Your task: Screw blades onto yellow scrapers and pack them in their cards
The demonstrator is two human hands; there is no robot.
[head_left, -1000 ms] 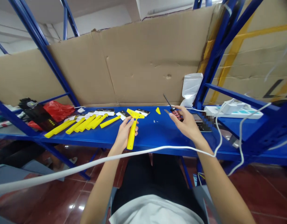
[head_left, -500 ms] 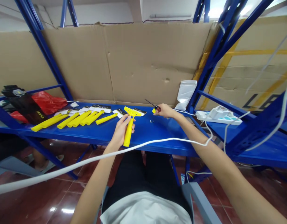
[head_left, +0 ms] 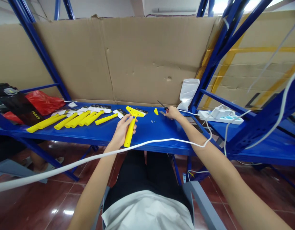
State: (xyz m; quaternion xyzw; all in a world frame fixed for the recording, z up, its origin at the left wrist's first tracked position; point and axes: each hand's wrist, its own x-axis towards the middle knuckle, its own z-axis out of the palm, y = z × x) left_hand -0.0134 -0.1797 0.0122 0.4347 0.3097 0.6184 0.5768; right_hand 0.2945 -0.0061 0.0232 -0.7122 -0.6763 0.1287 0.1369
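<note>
In my left hand (head_left: pixel 124 127) is a yellow scraper (head_left: pixel 129 131), gripped by the handle with its wide head up and away from me. My right hand (head_left: pixel 172 112), closed over the right part of the shelf, holds a screwdriver (head_left: pixel 162 104) with a dark thin shaft pointing up and left. A flat grey piece, perhaps a blade (head_left: pixel 162 113), lies at the fingertips of that hand; whether they grip it I cannot tell. Left of it rests a small yellow plastic piece (head_left: pixel 156 111). Tiny light-coloured parts (head_left: pixel 152 121), too small to name, lie on the blue surface.
Several yellow handles (head_left: pixel 72 120) with black-and-white cards lie along the left of the blue shelf (head_left: pixel 147 137). Beyond them are a black bottle (head_left: pixel 22 107) and a red bag (head_left: pixel 45 101). A white cable (head_left: pixel 137 143) crosses before me; a power strip (head_left: pixel 221 116) sits right.
My right hand has moved right with the screwdriver. The small yellow piece has left its fingers and lies on the shelf. My left hand still holds the scraper; the view has shifted slightly.
</note>
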